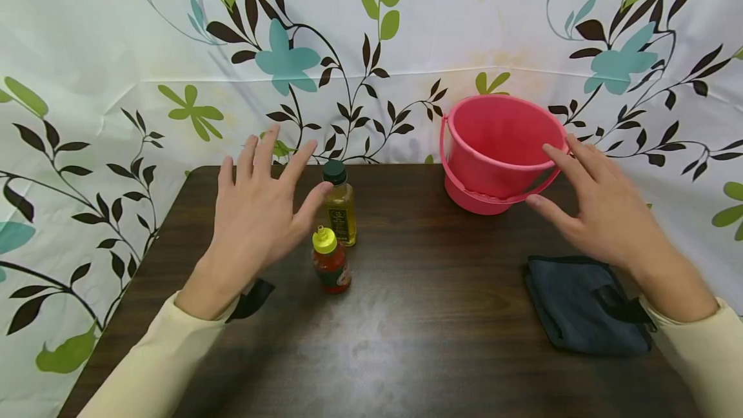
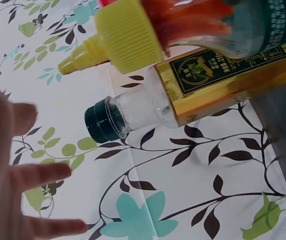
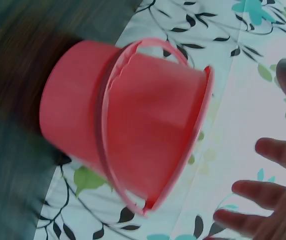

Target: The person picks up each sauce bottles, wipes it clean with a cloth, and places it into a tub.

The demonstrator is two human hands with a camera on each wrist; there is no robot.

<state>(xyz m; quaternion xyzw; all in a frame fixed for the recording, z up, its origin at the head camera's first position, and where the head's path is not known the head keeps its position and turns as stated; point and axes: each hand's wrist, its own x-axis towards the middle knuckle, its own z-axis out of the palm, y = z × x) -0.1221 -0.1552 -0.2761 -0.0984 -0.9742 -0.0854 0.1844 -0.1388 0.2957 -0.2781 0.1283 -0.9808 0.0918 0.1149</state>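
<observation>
My left hand (image 1: 258,211) hovers over the left part of the table, fingers spread and holding nothing. Just right of it stands an oil bottle (image 1: 341,208) with a dark green cap, partly behind the thumb. In front of that is a small sauce bottle (image 1: 333,269) with a yellow nozzle cap and red contents; both are upright. The left wrist view shows the sauce bottle's yellow cap (image 2: 128,37) close up. My right hand (image 1: 609,211), also spread and holding nothing, is by the right side of a pink bucket (image 3: 78,95); in the head view it overlaps the rim.
A folded dark blue-grey cloth (image 1: 580,308) lies on the table's right side, below my right hand. The dark wood table (image 1: 406,315) meets a leaf-patterned white curtain (image 1: 406,50) at its back edge. The bucket's handle (image 1: 493,199) hangs down in front.
</observation>
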